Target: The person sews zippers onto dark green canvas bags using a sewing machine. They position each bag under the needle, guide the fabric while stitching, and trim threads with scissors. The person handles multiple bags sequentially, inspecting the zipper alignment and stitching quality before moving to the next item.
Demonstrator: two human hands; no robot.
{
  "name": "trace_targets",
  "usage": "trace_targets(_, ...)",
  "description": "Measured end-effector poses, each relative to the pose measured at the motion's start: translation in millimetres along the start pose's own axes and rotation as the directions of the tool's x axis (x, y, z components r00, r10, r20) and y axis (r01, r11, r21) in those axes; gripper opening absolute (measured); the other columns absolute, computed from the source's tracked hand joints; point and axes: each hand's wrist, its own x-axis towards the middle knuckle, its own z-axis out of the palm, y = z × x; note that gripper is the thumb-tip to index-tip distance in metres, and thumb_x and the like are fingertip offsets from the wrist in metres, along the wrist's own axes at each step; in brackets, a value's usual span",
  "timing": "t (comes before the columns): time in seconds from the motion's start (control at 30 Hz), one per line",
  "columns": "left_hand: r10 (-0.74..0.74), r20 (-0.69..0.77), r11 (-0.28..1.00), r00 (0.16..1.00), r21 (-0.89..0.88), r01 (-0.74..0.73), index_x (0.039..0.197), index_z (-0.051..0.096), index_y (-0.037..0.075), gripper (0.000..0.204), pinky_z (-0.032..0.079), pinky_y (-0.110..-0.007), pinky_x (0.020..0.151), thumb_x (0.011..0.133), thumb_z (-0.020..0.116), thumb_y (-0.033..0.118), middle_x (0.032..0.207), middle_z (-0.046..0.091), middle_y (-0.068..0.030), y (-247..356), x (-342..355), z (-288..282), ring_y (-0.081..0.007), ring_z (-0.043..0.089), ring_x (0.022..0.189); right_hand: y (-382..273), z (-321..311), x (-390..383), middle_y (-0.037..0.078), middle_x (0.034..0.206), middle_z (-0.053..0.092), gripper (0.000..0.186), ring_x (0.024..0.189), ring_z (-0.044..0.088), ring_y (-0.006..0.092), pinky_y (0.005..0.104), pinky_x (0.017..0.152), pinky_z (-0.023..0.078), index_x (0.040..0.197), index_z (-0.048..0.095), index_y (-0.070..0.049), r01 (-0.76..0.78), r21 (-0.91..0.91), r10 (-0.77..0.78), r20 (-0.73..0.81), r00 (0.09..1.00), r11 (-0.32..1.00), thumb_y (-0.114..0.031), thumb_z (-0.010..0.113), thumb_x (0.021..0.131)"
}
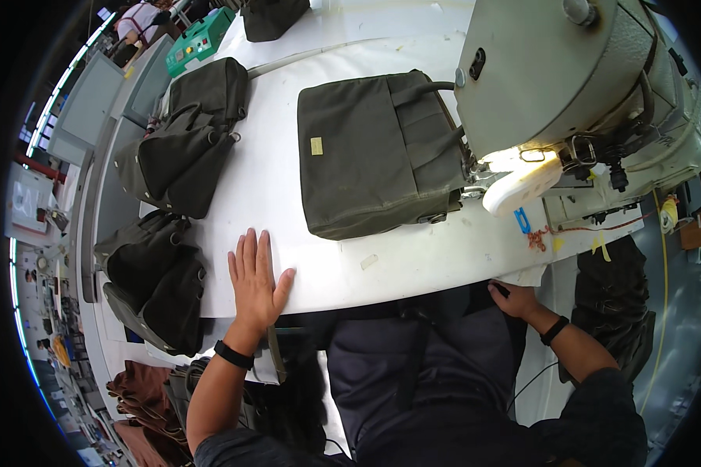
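On the white tabletop [350,272], my left hand [255,276] lies flat, palm down, with its fingers stretched and thumb spread. It holds nothing. At the table's front edge, my right hand [516,300] has its fingers curled around the edge, beside a pale flap [526,277]; part of the fingers is hidden. Beyond both hands lies a dark olive fabric bag [354,156] with a small yellowish label. Its handles and right side reach the head of a sewing machine [553,78], where a lamp glows. Neither hand touches the bag.
More dark bags stand along the left, one bag [183,148] farther back and another [152,272] nearer. A green box [200,40] sits at the back left. Blue clip [522,221] and reddish thread scraps lie by the machine. Brown fabric pieces [140,397] hang at lower left.
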Motion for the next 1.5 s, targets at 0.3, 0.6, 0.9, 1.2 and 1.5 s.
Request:
trace_targets(0.3, -0.004, 0.003, 1.0, 1.0, -0.014, 0.004, 0.165, 0.032, 0.003, 0.082, 0.011, -0.063, 0.126, 0.101, 0.058, 0.048, 0.169, 0.029, -0.0276, -1, 0, -1, -0.0464, 0.025, 0.157, 14, 5, -7, 0.014, 0.122, 0.072, 0.029, 0.118, 0.065, 0.0391, 0.05, 0.107, 0.047, 0.115, 0.079, -0.016, -0.039, 0.01, 0.038, 0.105, 0.994, 0.999, -0.03, 0.076, 0.09)
trace_targets(0.6, -0.01, -0.005, 1.0, 1.0, -0.012, 0.01, 0.164, 0.033, 0.004, 0.082, 0.012, -0.062, 0.126, 0.1, 0.06, 0.048, 0.168, 0.03, -0.0274, 1, 0, -2, -0.0459, 0.026, 0.156, 18, 17, -6, 0.016, 0.133, 0.068, 0.038, 0.128, 0.059, 0.0417, 0.0543, 0.115, 0.04, 0.126, 0.076, -0.018, -0.043, 0.04, 0.039, 0.115, 0.993, 0.998, -0.033, 0.075, 0.09)
trace_targets(0.9, 0.002, -0.059, 1.0, 0.998, -0.021, -0.003, 0.16, 0.041, 0.006, 0.076, 0.018, -0.058, 0.127, 0.098, 0.061, 0.045, 0.165, 0.038, -0.024, -1, 0, 1, -0.0432, 0.032, 0.154, 1, 9, 0, 0.016, 0.135, 0.068, 0.039, 0.13, 0.058, 0.0412, 0.0519, 0.116, 0.041, 0.128, 0.075, -0.018, -0.087, 0.167, 0.071, 0.1, 0.992, 0.982, -0.036, 0.071, 0.093)
trace_targets(1.2, 0.062, -0.013, 0.993, 0.998, 0.097, -0.06, 0.161, 0.037, 0.002, 0.074, 0.021, -0.054, 0.126, 0.103, 0.05, 0.047, 0.164, 0.036, -0.0266, 1, 2, 1, -0.0446, 0.032, 0.153, 16, -15, -7, 0.015, 0.123, 0.073, 0.03, 0.122, 0.063, 0.0381, 0.0521, 0.11, 0.046, 0.113, 0.078, -0.011, 0.031, 0.198, -0.009, -0.111, 0.994, 0.98, -0.023, 0.074, 0.086)
trace_targets(1.5, 0.072, -0.009, 0.987, 0.997, 0.144, -0.07, 0.161, 0.038, 0.004, 0.07, 0.024, -0.051, 0.127, 0.105, 0.049, 0.043, 0.163, 0.038, -0.025, 2, 1, 2, -0.0426, 0.034, 0.152, 27, -21, -23, 0.012, 0.109, 0.076, 0.019, 0.116, 0.065, 0.0307, 0.0502, 0.112, 0.044, 0.1, 0.078, -0.007, 0.031, 0.23, 0.007, -0.161, 0.987, 0.973, -0.016, 0.071, 0.086)
